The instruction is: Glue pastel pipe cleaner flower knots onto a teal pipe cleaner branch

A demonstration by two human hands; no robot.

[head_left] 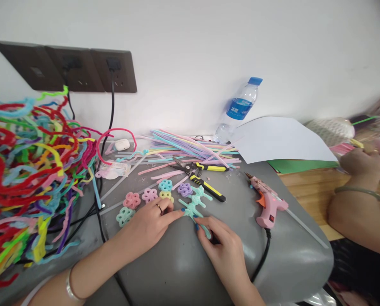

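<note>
A mint-green pipe-cleaner piece point(194, 202), a stem with short side branches, lies on the grey surface between my hands. My left hand point(154, 216) comes in from the left, fingers partly curled, its blue-nailed fingertip pressed on the piece's left side. My right hand point(223, 242) is closed on the stem's lower end, with its fingertips at the mint strand. Beside my left hand lie looped pipe-cleaner flowers: purple point(185, 190), blue point(165, 185), yellow point(166, 196), pale pink point(149, 195), coral pink point(131, 200) and mint point(125, 216). My left hand partly covers the yellow one.
Black-and-yellow pliers point(198, 172) lie behind the flowers, near pastel pipe cleaners point(183, 146). A pink glue gun point(268, 204) rests at right, its cable running forward. A colourful pipe-cleaner heap point(27, 170) fills the left. A bottle point(241, 106) leans against the wall. Another person's hand point(362, 163) is far right.
</note>
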